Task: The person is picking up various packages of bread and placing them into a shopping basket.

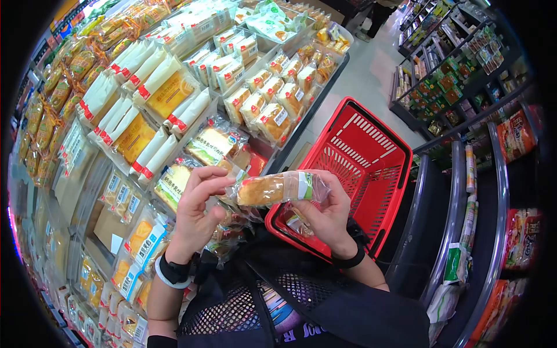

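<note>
A clear-wrapped bread loaf with a white and green label lies level in front of my chest. My right hand grips its right end, thumb in front and fingers behind. At the left end, the fingertips of my left hand are right at the wrapper, with the thumb spread away below. Close behind the loaf stands a red shopping basket, with a wrapped package at its near end. Packs of sliced bread sit on the shelf beyond my left hand.
A tiered bread display full of packaged bread fills the left and reaches close to my left arm. Curved shelf rails with bagged goods run along the right. Tiled floor shows beyond the basket, where a person stands.
</note>
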Demonstrator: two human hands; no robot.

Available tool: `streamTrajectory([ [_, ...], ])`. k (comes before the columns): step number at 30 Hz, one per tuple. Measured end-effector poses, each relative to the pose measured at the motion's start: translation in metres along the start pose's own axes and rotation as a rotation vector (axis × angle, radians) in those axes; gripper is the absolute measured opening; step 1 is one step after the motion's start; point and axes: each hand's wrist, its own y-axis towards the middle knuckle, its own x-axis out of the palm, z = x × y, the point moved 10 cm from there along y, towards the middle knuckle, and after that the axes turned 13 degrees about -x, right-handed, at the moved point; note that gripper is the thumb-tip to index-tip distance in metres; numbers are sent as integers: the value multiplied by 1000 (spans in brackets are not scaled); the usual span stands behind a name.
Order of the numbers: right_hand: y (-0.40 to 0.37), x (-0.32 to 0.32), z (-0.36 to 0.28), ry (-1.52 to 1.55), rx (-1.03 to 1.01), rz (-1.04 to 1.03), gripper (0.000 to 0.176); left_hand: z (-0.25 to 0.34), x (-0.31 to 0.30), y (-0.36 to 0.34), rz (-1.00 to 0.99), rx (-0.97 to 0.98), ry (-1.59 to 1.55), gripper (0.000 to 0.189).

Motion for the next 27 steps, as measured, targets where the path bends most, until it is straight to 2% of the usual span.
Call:
streamTrajectory([
  [4, -6, 3, 9, 53, 35, 29, 38, -10, 0, -5, -4, -54, -103, 21],
  [7, -11, 11, 16, 33, 101, -58, 44, -23, -3, -4, 9, -139, -251, 18],
  [9, -7, 15, 5, 133, 18, -25, 51, -27, -8, -4, 59, -144, -296, 12],
  [13, -10, 19, 7, 248, 9, -88, 53, -31, -11, -5, 97, -167, -356, 10],
  [16, -11, 20, 11, 300, -1, -99, 47, -32, -12, -5, 104, -203, -397, 8],
  [19, -8, 16, 11, 347, 31, -15, 41, -28, -9, -5, 63, -173, -368, 7],
  [22, 0, 9, 3, 270, -55, 54, 34, -26, -6, -5, 30, -168, -341, 4],
  [25, 8, -2, -3, 172, -167, 88, 19, -22, -5, -5, 12, -152, -307, 5],
  [27, 22, -14, -9, 176, -204, 109, 12, 2, 5, -7, -34, 34, -41, 8],
])
